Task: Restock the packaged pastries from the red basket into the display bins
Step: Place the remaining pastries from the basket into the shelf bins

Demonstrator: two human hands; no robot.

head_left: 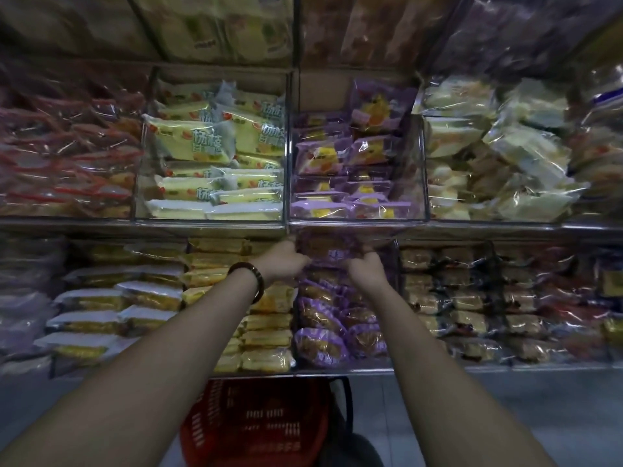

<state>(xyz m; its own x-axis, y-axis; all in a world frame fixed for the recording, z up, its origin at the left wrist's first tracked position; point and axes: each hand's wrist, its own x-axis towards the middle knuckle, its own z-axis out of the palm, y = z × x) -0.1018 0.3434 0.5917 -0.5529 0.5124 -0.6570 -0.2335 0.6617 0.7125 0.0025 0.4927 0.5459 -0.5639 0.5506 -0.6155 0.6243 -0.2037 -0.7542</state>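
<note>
The left hand (286,261) and right hand (365,268) pinch a purple pastry pack (332,252) far back, and pushing hard could squash it.

Reaching far forward with left hand (286,261) and right hand (366,268) close together, fingers curled, gripping purple packet (332,254) between.

The red basket (256,419) sits below the bin (337,366) of purple-wrapped pastries (320,345).

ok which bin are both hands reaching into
The lower of the two purple-pastry bins: left hand and right hand hold a purple pack at its back.
</note>
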